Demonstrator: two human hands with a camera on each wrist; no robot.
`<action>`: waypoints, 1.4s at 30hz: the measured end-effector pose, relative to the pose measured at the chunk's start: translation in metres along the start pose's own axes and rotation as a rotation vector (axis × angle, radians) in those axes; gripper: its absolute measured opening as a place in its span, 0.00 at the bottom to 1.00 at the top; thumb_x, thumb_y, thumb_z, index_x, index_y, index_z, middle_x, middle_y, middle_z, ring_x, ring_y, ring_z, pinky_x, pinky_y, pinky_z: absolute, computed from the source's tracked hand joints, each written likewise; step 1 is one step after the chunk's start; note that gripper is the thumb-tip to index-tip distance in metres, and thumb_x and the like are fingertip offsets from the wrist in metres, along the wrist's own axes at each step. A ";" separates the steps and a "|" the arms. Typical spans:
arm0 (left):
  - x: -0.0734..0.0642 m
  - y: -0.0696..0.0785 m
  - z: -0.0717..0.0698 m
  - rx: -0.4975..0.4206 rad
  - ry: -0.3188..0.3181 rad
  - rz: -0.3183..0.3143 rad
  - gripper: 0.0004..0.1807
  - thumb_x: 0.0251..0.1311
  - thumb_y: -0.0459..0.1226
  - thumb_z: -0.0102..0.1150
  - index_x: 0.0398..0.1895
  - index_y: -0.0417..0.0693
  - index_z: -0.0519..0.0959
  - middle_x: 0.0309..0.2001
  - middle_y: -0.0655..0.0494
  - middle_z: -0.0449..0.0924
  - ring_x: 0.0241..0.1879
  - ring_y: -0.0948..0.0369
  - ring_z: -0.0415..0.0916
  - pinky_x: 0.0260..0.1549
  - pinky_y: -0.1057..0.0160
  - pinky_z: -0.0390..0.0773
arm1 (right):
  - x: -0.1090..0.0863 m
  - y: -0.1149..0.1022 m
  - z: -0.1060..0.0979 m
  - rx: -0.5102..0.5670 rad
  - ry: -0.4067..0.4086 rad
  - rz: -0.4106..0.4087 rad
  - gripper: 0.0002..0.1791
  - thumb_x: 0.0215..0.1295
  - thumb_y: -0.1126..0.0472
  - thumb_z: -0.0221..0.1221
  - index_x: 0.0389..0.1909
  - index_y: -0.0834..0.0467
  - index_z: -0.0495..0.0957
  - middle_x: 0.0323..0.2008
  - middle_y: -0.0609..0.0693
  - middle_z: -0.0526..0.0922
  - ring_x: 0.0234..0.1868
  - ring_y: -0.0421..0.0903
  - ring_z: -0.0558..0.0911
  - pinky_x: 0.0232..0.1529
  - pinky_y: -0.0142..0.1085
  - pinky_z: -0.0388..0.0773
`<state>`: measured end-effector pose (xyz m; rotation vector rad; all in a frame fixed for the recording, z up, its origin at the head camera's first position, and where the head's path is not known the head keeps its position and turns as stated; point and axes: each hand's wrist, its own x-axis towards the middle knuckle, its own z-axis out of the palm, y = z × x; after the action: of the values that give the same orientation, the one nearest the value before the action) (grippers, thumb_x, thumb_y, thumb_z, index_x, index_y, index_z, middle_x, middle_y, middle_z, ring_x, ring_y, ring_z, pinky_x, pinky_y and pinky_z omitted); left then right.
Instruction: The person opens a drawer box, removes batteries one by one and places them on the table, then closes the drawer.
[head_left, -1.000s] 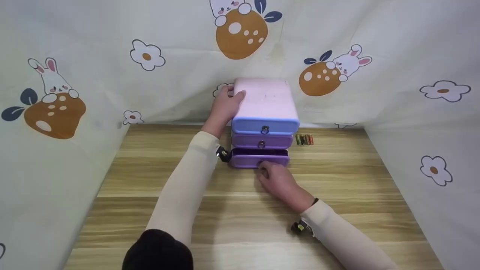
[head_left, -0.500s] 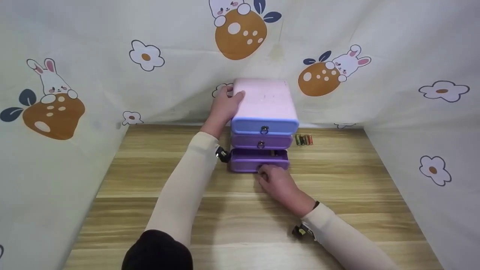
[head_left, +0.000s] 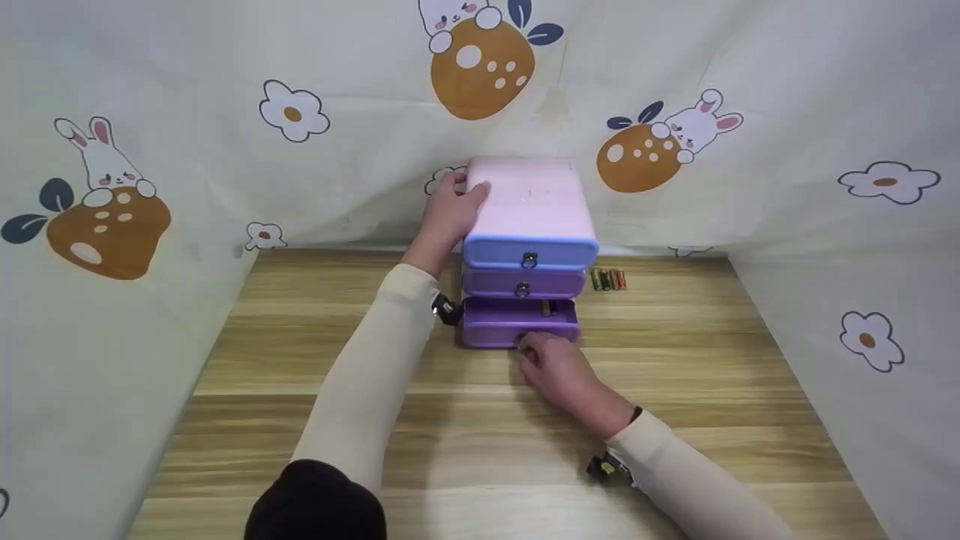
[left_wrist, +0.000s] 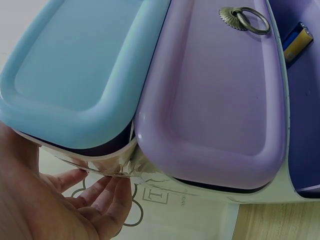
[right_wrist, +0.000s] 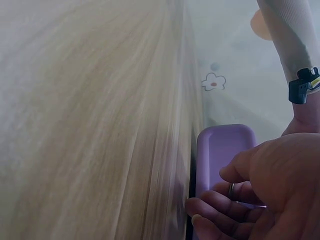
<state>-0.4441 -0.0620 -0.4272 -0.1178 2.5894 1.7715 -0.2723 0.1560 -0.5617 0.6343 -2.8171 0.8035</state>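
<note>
A small drawer cabinet (head_left: 529,195) with a pink top stands against the back wall. Its blue top drawer (head_left: 487,253) and purple middle drawer (head_left: 487,283) are closed, while the purple bottom drawer (head_left: 491,335) is pulled out. My right hand (head_left: 566,375) pinches the bottom drawer's ring pull (right_wrist: 231,190), mostly covered by the fingers. On the cabinet's upper left side rests my left hand (head_left: 450,217), thumb over the top edge and fairly straight fingers against the side. Inside the bottom drawer lie batteries (left_wrist: 298,42), one yellow and blue, toward its right end.
Several batteries (head_left: 608,280) lie in a row on the wooden table (head_left: 315,360), right of the cabinet. Patterned cloth walls (head_left: 360,150) enclose the table at the back and both sides. A small wrist camera (head_left: 446,308) sits close to the bottom drawer's left end.
The bottom drawer has slid further out toward me, drawn by my right hand, and the batteries inside have come into sight. My left hand has stayed in place on the cabinet.
</note>
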 end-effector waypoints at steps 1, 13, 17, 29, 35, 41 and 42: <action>0.000 0.000 0.000 0.001 0.002 -0.001 0.37 0.80 0.59 0.58 0.82 0.51 0.67 0.70 0.48 0.78 0.63 0.54 0.78 0.62 0.54 0.79 | 0.000 0.000 0.000 -0.001 -0.002 0.001 0.07 0.67 0.66 0.67 0.44 0.60 0.88 0.41 0.54 0.90 0.40 0.51 0.87 0.44 0.49 0.86; -0.003 0.000 0.000 -0.011 0.008 -0.011 0.36 0.80 0.58 0.58 0.82 0.51 0.67 0.69 0.47 0.78 0.63 0.53 0.78 0.62 0.53 0.79 | -0.004 -0.004 0.000 -0.019 -0.057 0.034 0.07 0.70 0.64 0.70 0.46 0.60 0.88 0.36 0.49 0.87 0.34 0.44 0.82 0.37 0.43 0.84; -0.003 0.000 0.000 -0.008 0.011 -0.010 0.37 0.80 0.58 0.58 0.82 0.50 0.67 0.69 0.47 0.78 0.63 0.53 0.78 0.62 0.53 0.79 | -0.006 -0.004 -0.001 -0.018 -0.069 0.048 0.06 0.71 0.63 0.69 0.46 0.59 0.87 0.35 0.48 0.86 0.33 0.42 0.81 0.37 0.41 0.84; -0.005 0.001 0.000 -0.029 0.007 0.024 0.36 0.81 0.57 0.59 0.82 0.48 0.68 0.69 0.46 0.78 0.63 0.52 0.79 0.62 0.54 0.79 | -0.009 -0.004 -0.002 0.016 -0.053 0.034 0.07 0.72 0.62 0.70 0.46 0.59 0.87 0.31 0.44 0.83 0.32 0.42 0.80 0.38 0.43 0.83; -0.002 0.000 0.001 -0.036 0.011 0.030 0.36 0.81 0.56 0.59 0.82 0.48 0.68 0.69 0.46 0.78 0.63 0.53 0.79 0.61 0.54 0.80 | -0.009 -0.005 -0.003 0.017 -0.057 0.042 0.08 0.71 0.63 0.70 0.47 0.61 0.87 0.36 0.48 0.86 0.35 0.45 0.82 0.42 0.46 0.85; -0.001 -0.001 0.000 -0.022 0.007 0.013 0.37 0.81 0.58 0.58 0.83 0.49 0.67 0.70 0.47 0.77 0.64 0.53 0.78 0.62 0.54 0.79 | -0.009 -0.005 -0.004 0.012 -0.048 0.051 0.05 0.70 0.63 0.70 0.43 0.59 0.87 0.37 0.49 0.87 0.35 0.45 0.83 0.41 0.44 0.85; -0.001 -0.001 0.000 -0.019 0.006 0.009 0.38 0.81 0.58 0.58 0.83 0.49 0.66 0.71 0.47 0.76 0.65 0.53 0.78 0.63 0.54 0.79 | -0.009 -0.005 -0.003 0.010 -0.047 0.047 0.04 0.70 0.63 0.70 0.43 0.58 0.87 0.36 0.48 0.87 0.35 0.44 0.83 0.40 0.44 0.85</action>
<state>-0.4431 -0.0619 -0.4277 -0.1125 2.5818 1.8017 -0.2620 0.1573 -0.5587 0.5982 -2.8828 0.8211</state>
